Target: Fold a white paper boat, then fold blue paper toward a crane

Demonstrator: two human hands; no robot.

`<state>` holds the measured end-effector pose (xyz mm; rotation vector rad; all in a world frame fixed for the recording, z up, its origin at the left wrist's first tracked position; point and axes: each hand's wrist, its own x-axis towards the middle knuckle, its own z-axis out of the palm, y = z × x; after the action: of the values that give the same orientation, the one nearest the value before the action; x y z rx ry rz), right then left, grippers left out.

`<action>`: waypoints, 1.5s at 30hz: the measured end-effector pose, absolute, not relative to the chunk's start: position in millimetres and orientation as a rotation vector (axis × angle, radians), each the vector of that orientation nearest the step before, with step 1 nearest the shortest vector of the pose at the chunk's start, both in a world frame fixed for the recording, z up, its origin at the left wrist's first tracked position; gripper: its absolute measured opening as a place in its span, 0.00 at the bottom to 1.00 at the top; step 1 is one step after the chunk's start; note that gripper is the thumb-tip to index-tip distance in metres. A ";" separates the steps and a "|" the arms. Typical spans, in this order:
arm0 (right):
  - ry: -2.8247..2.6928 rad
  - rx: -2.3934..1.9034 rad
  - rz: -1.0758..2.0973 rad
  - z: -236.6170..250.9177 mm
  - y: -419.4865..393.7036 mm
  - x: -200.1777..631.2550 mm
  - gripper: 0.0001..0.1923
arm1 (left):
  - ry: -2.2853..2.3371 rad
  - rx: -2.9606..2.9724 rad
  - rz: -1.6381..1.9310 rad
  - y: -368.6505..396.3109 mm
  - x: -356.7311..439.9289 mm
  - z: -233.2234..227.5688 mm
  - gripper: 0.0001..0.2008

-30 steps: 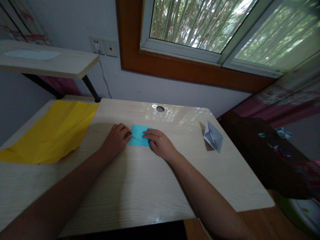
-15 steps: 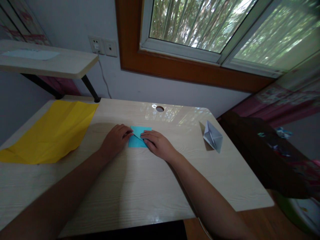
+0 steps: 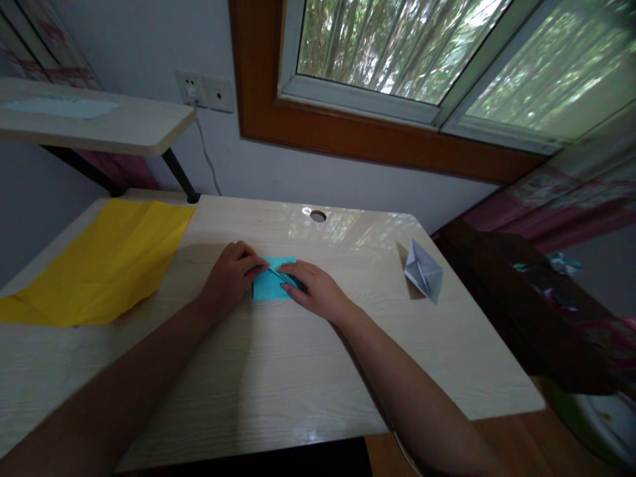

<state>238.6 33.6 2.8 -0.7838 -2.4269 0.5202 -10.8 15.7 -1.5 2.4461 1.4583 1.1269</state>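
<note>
A small light-blue square of paper [image 3: 268,286] lies flat near the middle of the pale wooden desk [image 3: 278,371], with a diagonal flap folded across its top. My left hand [image 3: 229,277] rests on the paper's left edge, fingertips pinching the flap's near corner. My right hand [image 3: 314,289] presses down on the right side of the paper, fingers pointing left along the fold. Both hands cover parts of the sheet.
A large creased yellow sheet [image 3: 102,262] lies at the desk's left. A folded white paper boat [image 3: 423,273] stands at the right. A cable hole [image 3: 318,216] sits at the desk's back. A raised shelf [image 3: 99,126] is at the far left; dark furniture [image 3: 527,311] stands beside the desk's right edge.
The blue paper's top flap has been folded down further along a diagonal. Both hands have drawn slightly closer together over it, and the paper has shifted a little left.
</note>
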 end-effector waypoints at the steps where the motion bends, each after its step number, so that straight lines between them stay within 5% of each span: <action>1: -2.421 -0.791 0.516 2.6 33.8 238.8 0.17 | 1.464 2.442 1.143 15.3 -10.4 -0.8 0.07; 22: -1.979 -1.056 0.548 6.9 31.9 242.7 0.12 | 1.700 1.712 1.629 16.8 -14.4 6.8 0.10; 39: -1.551 -0.993 1.067 1.0 36.4 240.3 0.17 | 1.206 1.567 1.164 18.2 -5.6 -3.9 0.31; 45: -1.578 -0.945 1.125 0.7 35.3 239.6 0.16 | 1.186 1.602 0.990 17.8 -9.2 1.5 0.25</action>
<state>239.6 35.3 0.7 -0.9454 -1.5778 1.1250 -9.2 17.8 1.5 1.6016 1.1861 0.9902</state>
